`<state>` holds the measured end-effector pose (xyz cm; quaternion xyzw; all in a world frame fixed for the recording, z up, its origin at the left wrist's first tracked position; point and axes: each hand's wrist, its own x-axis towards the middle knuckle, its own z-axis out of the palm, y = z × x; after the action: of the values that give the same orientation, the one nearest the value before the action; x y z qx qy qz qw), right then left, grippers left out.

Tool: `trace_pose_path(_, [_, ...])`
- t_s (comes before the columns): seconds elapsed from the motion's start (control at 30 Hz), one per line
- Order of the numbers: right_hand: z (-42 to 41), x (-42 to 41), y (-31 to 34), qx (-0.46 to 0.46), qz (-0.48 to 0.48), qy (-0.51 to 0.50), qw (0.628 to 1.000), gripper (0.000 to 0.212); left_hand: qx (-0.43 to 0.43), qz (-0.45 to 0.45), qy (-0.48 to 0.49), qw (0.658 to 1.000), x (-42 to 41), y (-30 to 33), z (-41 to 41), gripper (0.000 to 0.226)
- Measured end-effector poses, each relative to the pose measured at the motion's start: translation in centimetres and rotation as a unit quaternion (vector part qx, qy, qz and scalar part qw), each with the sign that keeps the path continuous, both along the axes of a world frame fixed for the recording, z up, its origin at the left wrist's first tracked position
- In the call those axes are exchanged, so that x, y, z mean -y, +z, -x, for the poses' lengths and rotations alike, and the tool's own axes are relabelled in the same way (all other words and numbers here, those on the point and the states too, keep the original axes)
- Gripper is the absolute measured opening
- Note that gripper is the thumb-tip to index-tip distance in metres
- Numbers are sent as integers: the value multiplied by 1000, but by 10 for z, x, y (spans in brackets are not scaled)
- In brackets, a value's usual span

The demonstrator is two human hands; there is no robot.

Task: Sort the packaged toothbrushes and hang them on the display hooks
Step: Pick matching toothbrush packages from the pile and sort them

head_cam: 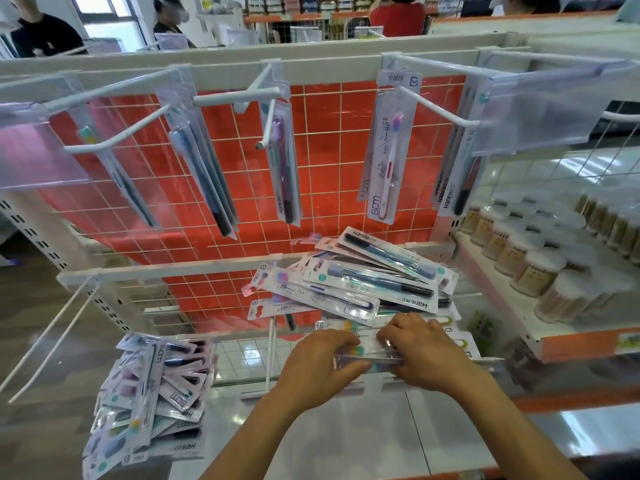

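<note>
Both hands meet over one pack (369, 356) lying flat at the near edge of the big pile (367, 285). The left hand (320, 367) has its grip curled round the pack's left end, thumb underneath, fingers on top. The right hand (424, 355) has its fingers bent down onto the pack's right half, pinching it against the pile's lower packs.

The pile is a loose fan of packaged toothbrushes, heaped just beyond the hands on the wire shelf (242, 355) in front of the red grid panel (329, 140). A second, smaller heap (152, 393) sits well left of the pile, at the left end of the tabletop (346, 438).

Above the pile, on the panel, white hooks (440, 107) carry hung packs: a pink-and-white brush pack (386, 150) straight above the pile, a purple one (282, 161) to its left, blue ones (204, 171) further left, dark ones (457, 181) to its right. Clear label holders (540, 112) hang from the hook tips.

Right of the pile, a side shelf holds rows of lidded tubs (540, 268).
</note>
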<state>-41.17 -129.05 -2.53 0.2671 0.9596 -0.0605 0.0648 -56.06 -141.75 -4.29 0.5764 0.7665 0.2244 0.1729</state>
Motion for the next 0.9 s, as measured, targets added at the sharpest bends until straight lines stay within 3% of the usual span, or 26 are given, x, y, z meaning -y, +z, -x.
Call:
trace_pose_path(0.23, [0, -1, 4, -24, 6, -7, 1000, 45, -2, 35, -19, 999, 7, -2, 13, 69])
trace_pose_path(0.33, [-2, 1, 9, -32, 25, -20, 999, 36, 28, 17, 0, 999, 8, 0, 15, 62])
trace_pose_path(0.47, [-2, 3, 21, -49, 32, -33, 998, 36, 151, -50, 42, 986, 6, 7, 17, 54])
trace_pose_path(0.6, [1, 2, 44, -119, 93, -65, 986, 37, 401, -130, 123, 899, 3, 19, 18, 62])
trace_pose_path(0.67, [4, 4, 54, -179, 148, -78, 970, 37, 443, -146, 153, 871, 1, 23, 17, 55])
trace_pose_path(0.77, [10, 9, 63, -269, 237, -107, 927, 35, 428, -131, 146, 882, -3, 32, 10, 32])
trace_pose_path(0.9, [22, 20, 69, -369, 377, -176, 831, 36, 447, -116, 98, 881, -4, 43, -3, 22])
